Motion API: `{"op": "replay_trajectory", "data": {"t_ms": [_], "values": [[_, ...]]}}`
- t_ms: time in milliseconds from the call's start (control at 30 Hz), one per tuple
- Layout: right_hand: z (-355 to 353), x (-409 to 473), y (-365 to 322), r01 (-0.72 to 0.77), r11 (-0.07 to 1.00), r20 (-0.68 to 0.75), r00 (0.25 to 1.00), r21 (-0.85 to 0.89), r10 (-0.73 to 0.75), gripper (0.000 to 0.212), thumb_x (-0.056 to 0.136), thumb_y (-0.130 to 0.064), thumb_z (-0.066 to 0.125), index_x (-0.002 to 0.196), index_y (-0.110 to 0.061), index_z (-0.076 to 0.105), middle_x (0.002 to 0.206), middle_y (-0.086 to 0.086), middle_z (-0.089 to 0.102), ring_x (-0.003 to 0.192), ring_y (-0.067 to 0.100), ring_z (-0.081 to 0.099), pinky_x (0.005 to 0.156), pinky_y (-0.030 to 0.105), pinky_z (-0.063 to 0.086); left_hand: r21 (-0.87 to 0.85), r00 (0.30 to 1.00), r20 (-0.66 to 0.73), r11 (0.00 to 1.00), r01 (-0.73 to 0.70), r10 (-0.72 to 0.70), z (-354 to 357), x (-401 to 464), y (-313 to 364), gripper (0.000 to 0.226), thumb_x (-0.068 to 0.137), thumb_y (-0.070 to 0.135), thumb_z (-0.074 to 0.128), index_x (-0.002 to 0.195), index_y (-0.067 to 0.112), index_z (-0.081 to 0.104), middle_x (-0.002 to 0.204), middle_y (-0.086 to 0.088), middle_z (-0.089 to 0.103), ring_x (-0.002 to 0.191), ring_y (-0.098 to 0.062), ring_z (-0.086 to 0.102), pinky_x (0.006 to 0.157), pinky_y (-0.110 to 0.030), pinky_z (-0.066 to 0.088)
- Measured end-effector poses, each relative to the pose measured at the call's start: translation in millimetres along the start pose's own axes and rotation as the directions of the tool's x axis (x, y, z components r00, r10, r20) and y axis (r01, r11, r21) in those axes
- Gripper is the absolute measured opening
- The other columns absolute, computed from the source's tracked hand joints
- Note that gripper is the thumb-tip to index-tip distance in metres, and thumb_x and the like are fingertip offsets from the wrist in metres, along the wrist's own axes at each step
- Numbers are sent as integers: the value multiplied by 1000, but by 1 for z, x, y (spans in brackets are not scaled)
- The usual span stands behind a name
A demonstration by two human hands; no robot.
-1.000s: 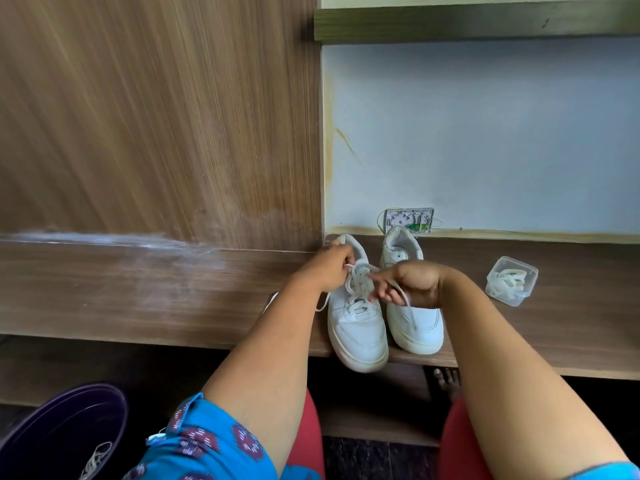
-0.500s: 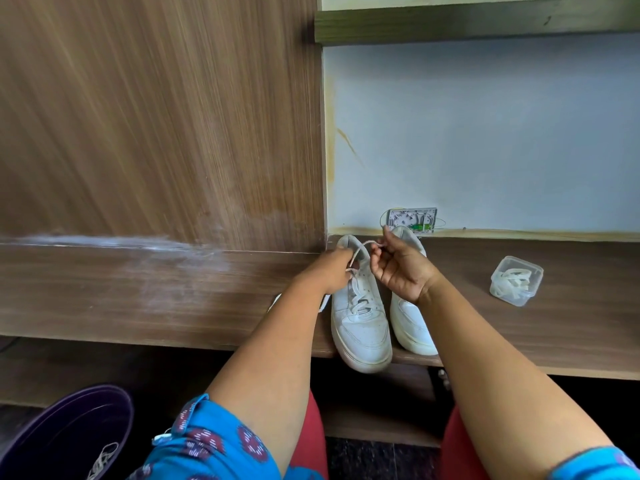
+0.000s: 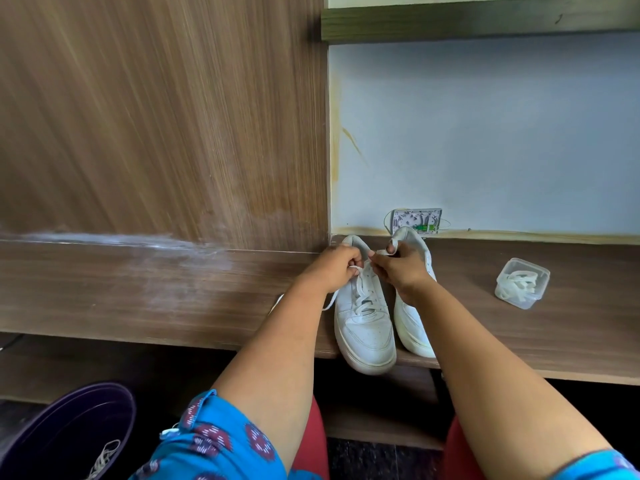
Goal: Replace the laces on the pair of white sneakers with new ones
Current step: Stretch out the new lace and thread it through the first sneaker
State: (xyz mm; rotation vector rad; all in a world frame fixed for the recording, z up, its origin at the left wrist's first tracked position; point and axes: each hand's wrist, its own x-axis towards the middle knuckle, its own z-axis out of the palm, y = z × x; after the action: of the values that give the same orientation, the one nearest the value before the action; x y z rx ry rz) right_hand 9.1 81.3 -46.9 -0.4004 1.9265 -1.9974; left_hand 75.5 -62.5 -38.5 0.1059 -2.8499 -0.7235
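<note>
Wooden shelf against blue wall; both hands pinch the left sneaker's lace.

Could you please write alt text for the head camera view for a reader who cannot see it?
Both hands, left hand and right hand, pinch a white lace at the top of the left sneaker on a wooden shelf, beside the right sneaker and a clear box of laces.

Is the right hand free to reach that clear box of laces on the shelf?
Probably not yet: the right hand pinches the lace. The bare shelf across to the clear box leaves the way open.
</note>
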Motion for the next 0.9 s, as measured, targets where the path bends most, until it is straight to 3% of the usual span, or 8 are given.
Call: {"op": "replay_trajectory", "data": {"t_ms": [67,133,300,400,533,667,767,900], "values": [[-4,0,-3,50,971,-48,997,-233,-63,37,76,-22,74,68,-22,38,65,3,46,62,17,44,62,32,39,-2,1000,-2,1000,-5,5,0,0,0,8,90,7,60,93,11,66,101,-4,61,86,-17,57,77,-27,44],[-7,-1,-8,81,960,-67,992,-267,-103,35,76,-21,71,63,-21,39,68,5,47,67,16,44,66,31,38,-5,1000,-6,1000,-8,8,0,0,0,8,91,7,60,94,11,66,102,-3,60,88,-17,58,77,-26,44],[-14,-5,-20,-36,991,23,999,125,33,29,92,4,55,71,-11,43,70,8,54,58,13,60,57,18,51,-37,1000,-8,999,-11,11,0,-1,-2,8,91,6,59,96,9,65,102,-3,63,85,-13,58,76,-21,42],[-16,-10,-23,-70,988,60,996,141,62,20,94,4,51,78,-6,48,79,12,63,64,12,66,57,17,54,-18,1000,-10,1000,-14,14,2,-1,-2,9,92,7,59,98,10,64,101,0,61,83,-9,55,76,-20,40],[-15,-8,-13,105,980,-31,993,-168,-112,32,83,1,68,60,-11,50,66,9,65,70,24,64,68,32,57,-41,1000,-12,999,-18,17,3,-1,-2,9,92,7,57,97,11,64,104,-1,60,84,-14,58,77,-25,45],[-5,-4,-7,220,762,36,968,-610,-250,13,73,-17,72,79,-15,61,74,3,68,72,22,64,70,35,52,-91,997,-74,996,-16,9,5,-2,-4,9,90,5,61,96,9,66,97,-4,63,80,-14,57,76,-25,45],[-2,-2,-6,251,673,95,961,-696,-260,17,80,-16,66,96,-15,73,83,4,70,80,20,64,70,27,47,-185,994,-102,982,32,-51,4,-3,-3,6,88,4,64,90,9,66,80,0,64,73,-14,61,73,-25,49],[0,-3,-6,291,637,145,951,-714,-272,13,87,-10,61,95,-9,72,82,3,67,76,17,57,63,21,35,-213,992,-94,975,61,-82,3,-3,-1,7,86,5,66,89,12,68,80,0,67,78,-16,66,75,-26,53]]}}
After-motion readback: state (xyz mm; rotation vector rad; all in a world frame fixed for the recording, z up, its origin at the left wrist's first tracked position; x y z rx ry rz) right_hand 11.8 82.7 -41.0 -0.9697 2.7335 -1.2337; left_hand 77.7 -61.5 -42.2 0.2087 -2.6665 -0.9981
